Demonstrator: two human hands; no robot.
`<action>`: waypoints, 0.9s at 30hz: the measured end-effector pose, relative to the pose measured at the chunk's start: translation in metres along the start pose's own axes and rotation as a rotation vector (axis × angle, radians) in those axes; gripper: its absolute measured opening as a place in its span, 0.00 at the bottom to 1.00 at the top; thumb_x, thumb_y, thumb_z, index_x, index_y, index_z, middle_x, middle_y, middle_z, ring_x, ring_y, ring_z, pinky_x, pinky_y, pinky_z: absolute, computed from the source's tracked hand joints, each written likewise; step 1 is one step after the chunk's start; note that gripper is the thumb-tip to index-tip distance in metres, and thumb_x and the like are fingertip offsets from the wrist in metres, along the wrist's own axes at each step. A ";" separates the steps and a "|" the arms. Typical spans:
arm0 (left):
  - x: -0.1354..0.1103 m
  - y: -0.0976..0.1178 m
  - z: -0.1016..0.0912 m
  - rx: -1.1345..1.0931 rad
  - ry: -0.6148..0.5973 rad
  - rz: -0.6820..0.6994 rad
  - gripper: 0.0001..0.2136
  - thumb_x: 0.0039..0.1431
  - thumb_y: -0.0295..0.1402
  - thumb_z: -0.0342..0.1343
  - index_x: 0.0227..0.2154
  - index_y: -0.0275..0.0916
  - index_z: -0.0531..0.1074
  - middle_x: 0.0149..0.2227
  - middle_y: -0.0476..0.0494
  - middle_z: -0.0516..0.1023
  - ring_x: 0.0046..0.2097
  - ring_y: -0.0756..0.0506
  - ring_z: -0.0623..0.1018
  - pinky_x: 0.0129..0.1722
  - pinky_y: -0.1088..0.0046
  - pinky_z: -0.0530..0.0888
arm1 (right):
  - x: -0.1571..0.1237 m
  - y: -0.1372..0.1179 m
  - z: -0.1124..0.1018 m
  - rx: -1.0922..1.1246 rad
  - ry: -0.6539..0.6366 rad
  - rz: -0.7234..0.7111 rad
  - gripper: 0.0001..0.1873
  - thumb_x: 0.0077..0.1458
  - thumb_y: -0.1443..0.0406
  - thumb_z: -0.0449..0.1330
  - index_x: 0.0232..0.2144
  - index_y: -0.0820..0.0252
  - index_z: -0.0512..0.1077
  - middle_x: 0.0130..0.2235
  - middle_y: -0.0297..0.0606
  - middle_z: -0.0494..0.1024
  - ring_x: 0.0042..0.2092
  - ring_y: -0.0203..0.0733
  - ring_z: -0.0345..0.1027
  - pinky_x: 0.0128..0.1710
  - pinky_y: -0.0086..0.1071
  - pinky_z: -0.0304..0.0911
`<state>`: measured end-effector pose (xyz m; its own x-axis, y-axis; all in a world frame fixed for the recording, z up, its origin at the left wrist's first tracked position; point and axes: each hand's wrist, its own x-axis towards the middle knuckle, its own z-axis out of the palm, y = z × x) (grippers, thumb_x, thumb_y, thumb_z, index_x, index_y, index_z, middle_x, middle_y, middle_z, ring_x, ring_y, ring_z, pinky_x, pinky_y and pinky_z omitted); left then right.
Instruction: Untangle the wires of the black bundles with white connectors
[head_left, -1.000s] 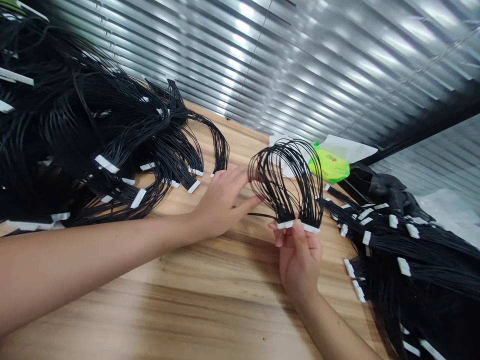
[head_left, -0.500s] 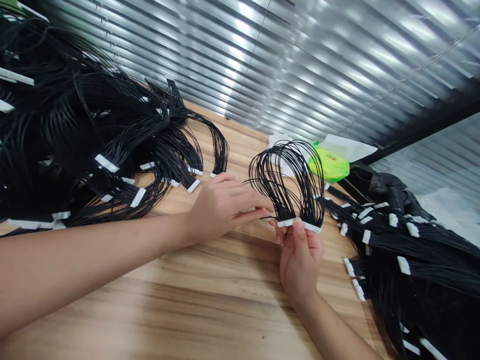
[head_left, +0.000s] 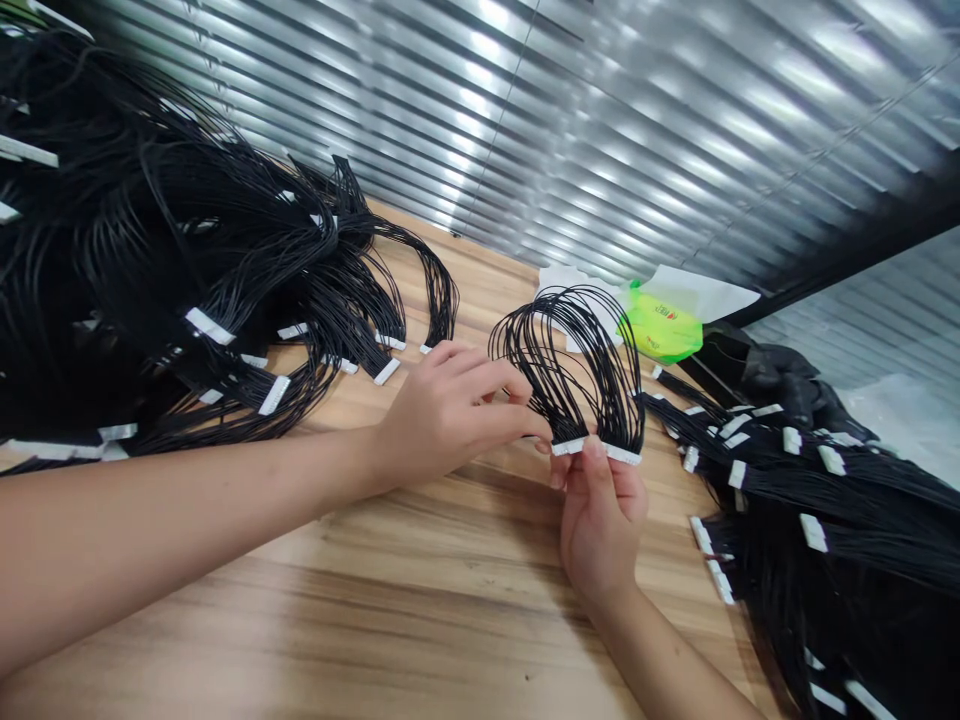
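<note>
A wire harness (head_left: 621, 385) of thin black wires arches in a loop between two white connectors. My right hand (head_left: 604, 515) pinches both connectors side by side, its thumb over the point where they meet. The left white connector (head_left: 568, 447) tilts slightly against the right one (head_left: 622, 455). At the left connector's outer end, my left hand (head_left: 461, 405) is closed, with its fingertips pressed together on a thin black wire beside the housing. Those fingertips mostly hide the wire's end, so whether it sits inside the connector cannot be seen.
A large heap of black wire harnesses (head_left: 247, 250) with white connectors covers the left side. Another pile (head_left: 847, 510) lies at the right. A green packet (head_left: 664, 328) and white paper stand behind the loop on the wooden table (head_left: 420, 620). A corrugated metal wall (head_left: 480, 120) rises behind.
My left hand has moved slightly right, its fingertips now right against the left connector; the short wire end that showed before them is covered. The loop has shifted a little left.
</note>
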<state>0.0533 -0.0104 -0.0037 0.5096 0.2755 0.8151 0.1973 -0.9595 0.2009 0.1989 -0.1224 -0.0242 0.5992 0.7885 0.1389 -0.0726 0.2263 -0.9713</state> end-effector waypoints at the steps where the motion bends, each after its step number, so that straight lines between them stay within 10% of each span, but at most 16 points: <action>1: 0.000 0.000 0.000 0.002 -0.007 0.016 0.09 0.64 0.32 0.53 0.34 0.51 0.78 0.31 0.53 0.76 0.31 0.51 0.68 0.36 0.70 0.60 | 0.000 0.000 0.000 -0.001 0.002 -0.007 0.12 0.54 0.58 0.62 0.24 0.59 0.71 0.22 0.30 0.71 0.23 0.32 0.59 0.23 0.28 0.54; 27: -0.001 -0.003 -0.001 0.082 -0.055 0.124 0.09 0.64 0.32 0.53 0.41 0.55 0.76 0.34 0.58 0.80 0.30 0.55 0.71 0.35 0.71 0.58 | 0.004 -0.003 0.001 0.077 0.010 0.055 0.14 0.52 0.58 0.64 0.22 0.61 0.72 0.24 0.33 0.74 0.23 0.32 0.59 0.22 0.28 0.52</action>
<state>0.0513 -0.0080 -0.0050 0.5786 0.1600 0.7997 0.1969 -0.9790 0.0535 0.2005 -0.1191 -0.0204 0.6007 0.7952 0.0831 -0.1666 0.2262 -0.9597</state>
